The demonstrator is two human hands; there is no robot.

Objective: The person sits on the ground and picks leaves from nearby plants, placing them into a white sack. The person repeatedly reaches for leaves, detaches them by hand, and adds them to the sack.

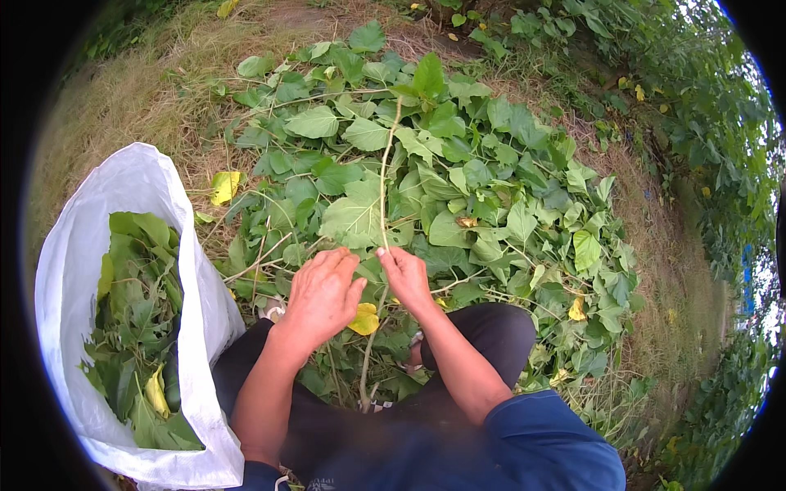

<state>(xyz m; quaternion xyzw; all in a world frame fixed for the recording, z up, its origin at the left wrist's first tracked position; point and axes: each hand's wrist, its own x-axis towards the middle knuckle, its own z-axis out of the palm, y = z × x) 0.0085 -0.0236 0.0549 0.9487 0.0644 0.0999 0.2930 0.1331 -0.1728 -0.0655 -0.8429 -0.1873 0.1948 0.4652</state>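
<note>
My right hand [405,276] is closed on a thin, pale leafy branch [385,178], which runs away from me over a broad heap of cut green leafy branches [448,227]. Green leaves show at the branch's far end. Just left of it, my left hand [323,291] is over the heap, back of the hand up, thumb apart from the fingers; whether it holds a leaf beneath is hidden. At my left stands an open white woven sack [212,380] with green leaves [144,325] and a yellow leaf inside.
My bent knees [497,334] flank the near side of the heap. A yellow leaf [364,319] lies between my forearms, above bare stems. Dry grass [129,116] surrounds the heap, and leafy bushes [694,141] grow at the right.
</note>
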